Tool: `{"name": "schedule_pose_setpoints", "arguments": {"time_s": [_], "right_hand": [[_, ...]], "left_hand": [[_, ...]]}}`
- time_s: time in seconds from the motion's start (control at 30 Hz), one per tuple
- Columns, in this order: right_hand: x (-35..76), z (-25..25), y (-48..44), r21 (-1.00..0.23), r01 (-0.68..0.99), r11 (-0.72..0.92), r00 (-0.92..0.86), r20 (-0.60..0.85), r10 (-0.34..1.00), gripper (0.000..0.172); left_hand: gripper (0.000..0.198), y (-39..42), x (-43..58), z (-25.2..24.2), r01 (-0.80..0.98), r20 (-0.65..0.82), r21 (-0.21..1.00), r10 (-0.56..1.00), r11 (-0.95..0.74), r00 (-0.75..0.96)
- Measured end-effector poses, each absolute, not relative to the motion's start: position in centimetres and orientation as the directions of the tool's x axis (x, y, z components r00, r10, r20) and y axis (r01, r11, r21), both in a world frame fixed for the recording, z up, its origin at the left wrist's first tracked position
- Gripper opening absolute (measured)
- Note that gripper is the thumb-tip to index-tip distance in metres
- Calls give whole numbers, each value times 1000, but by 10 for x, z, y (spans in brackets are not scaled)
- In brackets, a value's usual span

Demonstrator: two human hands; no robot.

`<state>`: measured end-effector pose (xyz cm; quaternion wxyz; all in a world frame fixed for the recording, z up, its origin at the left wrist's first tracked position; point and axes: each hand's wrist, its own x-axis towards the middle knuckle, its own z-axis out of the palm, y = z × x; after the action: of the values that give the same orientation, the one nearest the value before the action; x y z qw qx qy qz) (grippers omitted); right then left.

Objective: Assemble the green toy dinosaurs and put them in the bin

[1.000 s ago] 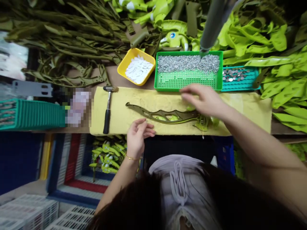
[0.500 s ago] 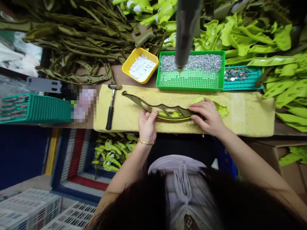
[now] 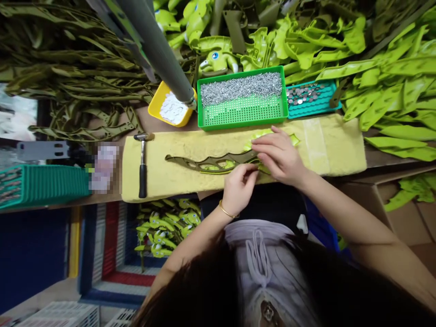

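A long, curved olive-green plastic piece [image 3: 207, 164] with openings along it lies on the yellow padded cloth [image 3: 170, 184]. A lime-green plastic piece [image 3: 225, 164] shows under it and through its openings. My left hand [image 3: 239, 188] is closed in a pinch at the near edge, towards the right end; what its fingertips hold is hidden. My right hand [image 3: 282, 156] curls its fingers over the right end of the olive-green piece and covers that part. More lime-green plastic [image 3: 294, 139] sticks out behind my right hand.
A hammer [image 3: 142, 168] lies on the cloth's left. Behind stand a yellow tub of white pieces [image 3: 155, 106], a green basket of screws [image 3: 241, 121] and a teal tray of metal discs [image 3: 320, 109]. A grey tool [image 3: 166, 59] hangs overhead. Plastic parts pile up behind.
The olive-green piece has been lowered flatter onto the cloth. My left hand has slid right, from its middle to near my right hand. The view has shifted.
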<state>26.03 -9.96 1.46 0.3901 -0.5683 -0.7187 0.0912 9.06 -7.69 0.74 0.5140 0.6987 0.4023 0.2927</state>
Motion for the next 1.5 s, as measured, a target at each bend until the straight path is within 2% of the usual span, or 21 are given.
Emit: {"name": "schedule_pose_setpoints", "arguments": {"time_s": [0.03, 0.13, 0.17, 0.23, 0.3, 0.37, 0.43, 0.5, 0.53, 0.6, 0.8, 0.97, 1.1, 1.33, 1.4, 1.5], "right_hand": [[259, 19, -108, -556, 763, 330, -30, 480, 877, 29], [250, 20, -131, -477, 838, 265, -46, 422, 905, 53], [246, 17, -136, -457, 858, 233, -39, 395, 918, 53], [241, 6, -140, -450, 877, 166, 27, 392, 920, 38], [241, -4, -138, -474, 869, 141, 101, 450, 887, 22], [244, -10, -134, -487, 861, 150, 132, 496, 858, 14], [248, -11, -131, -491, 859, 144, 136, 490, 861, 14], [252, -9, -131, -501, 859, 104, 143, 431, 891, 17], [253, -8, -131, -503, 860, 84, 143, 397, 907, 18], [255, -6, -132, -502, 863, 63, 130, 340, 932, 19], [257, -2, -129, -508, 861, 34, 126, 277, 953, 21], [253, 0, -129, -470, 882, -19, 149, 241, 959, 21], [251, 2, -129, -453, 889, -59, 179, 226, 958, 18], [250, 8, -129, -304, 952, -30, 96, 203, 974, 19], [249, 10, -126, -320, 946, -54, 117, 181, 977, 19], [248, 13, -116, -424, 897, -125, 179, 90, 980, 15]], "left_hand": [[7, -75, 95, 9, 247, -37, 964, 874, -96, 485], [8, -64, 99, 12, 176, -120, 984, 884, 43, 452], [9, -61, 100, 12, 150, -137, 986, 881, 76, 454], [12, -58, 101, 12, 118, -168, 985, 872, 128, 460], [14, -58, 104, 10, 117, -191, 981, 866, 154, 462], [14, -59, 105, 8, 157, -131, 985, 877, 64, 462], [11, -59, 103, 5, 229, 69, 952, 871, -204, 486], [14, -57, 98, 0, 284, 295, 815, 783, -506, 547], [17, -56, 96, -2, 296, 364, 739, 728, -606, 582], [23, -53, 92, -8, 315, 403, 651, 666, -691, 627], [25, -52, 91, -20, 363, 404, 595, 657, -717, 636], [24, -53, 90, -20, 394, 367, 591, 669, -704, 646], [24, -53, 90, -20, 367, 395, 594, 657, -716, 642], [22, -53, 90, -21, 386, 383, 588, 665, -711, 641], [21, -53, 90, -21, 385, 389, 577, 658, -720, 645], [20, -53, 90, -23, 388, 399, 552, 642, -738, 654]]}}
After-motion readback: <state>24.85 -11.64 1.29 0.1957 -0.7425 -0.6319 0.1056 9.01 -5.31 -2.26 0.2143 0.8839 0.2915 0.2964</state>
